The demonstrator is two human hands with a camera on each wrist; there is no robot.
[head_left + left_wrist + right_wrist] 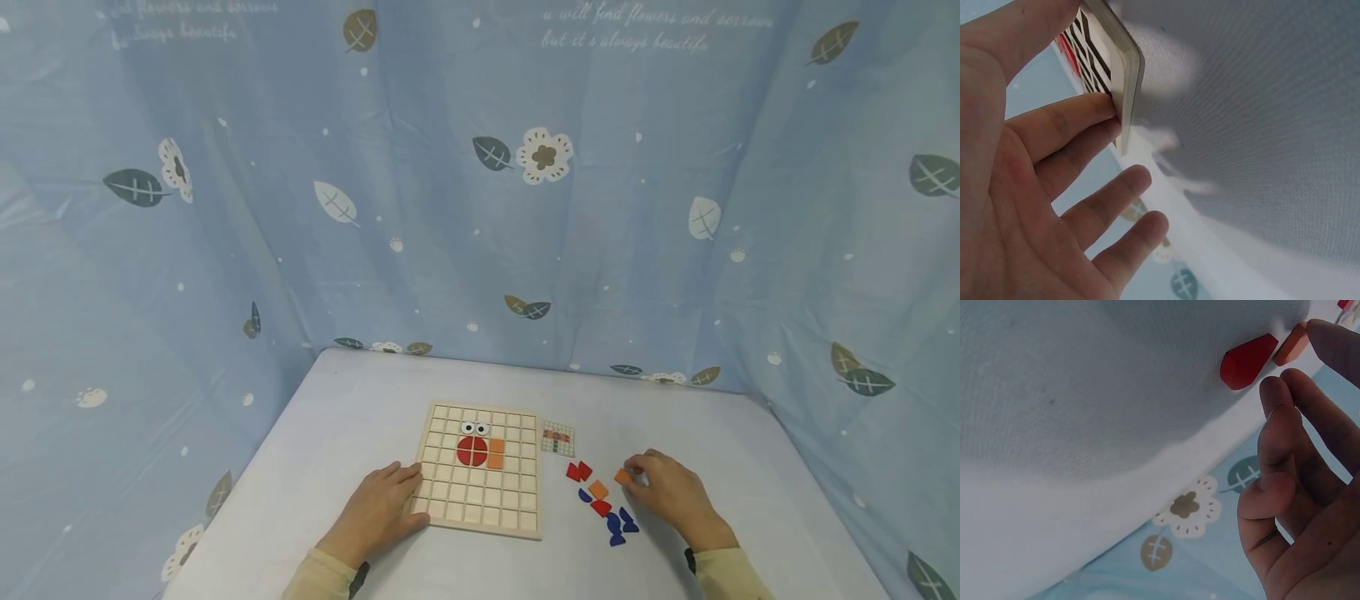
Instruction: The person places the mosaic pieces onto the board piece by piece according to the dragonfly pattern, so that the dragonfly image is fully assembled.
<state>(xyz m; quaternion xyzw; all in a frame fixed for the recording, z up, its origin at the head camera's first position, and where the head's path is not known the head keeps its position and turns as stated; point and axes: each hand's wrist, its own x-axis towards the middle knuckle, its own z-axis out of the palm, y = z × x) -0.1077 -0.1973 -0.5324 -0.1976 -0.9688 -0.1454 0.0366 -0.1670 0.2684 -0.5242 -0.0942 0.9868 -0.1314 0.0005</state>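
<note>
My left hand (382, 512) lies at the near left corner of a wooden grid board (480, 504), its fingers fairly straight and fingertips touching the edge. On the board are two round eye pieces (475, 428), a red disc (472, 451) made of quarter pieces and two orange squares (496, 454). To the right, my right hand (667, 492) pinches an orange square tile (622, 477) between thumb and forefinger, close over the table. Below those fingertips in the head view lie another orange tile (597, 490) and a red piece (601, 507).
A small pattern card (558, 437) lies beside the board's right edge. Two red pieces (579, 472) sit below it, and several blue pieces (615, 525) are scattered near my right hand. A blue patterned curtain (480, 208) hangs around the white table (480, 375).
</note>
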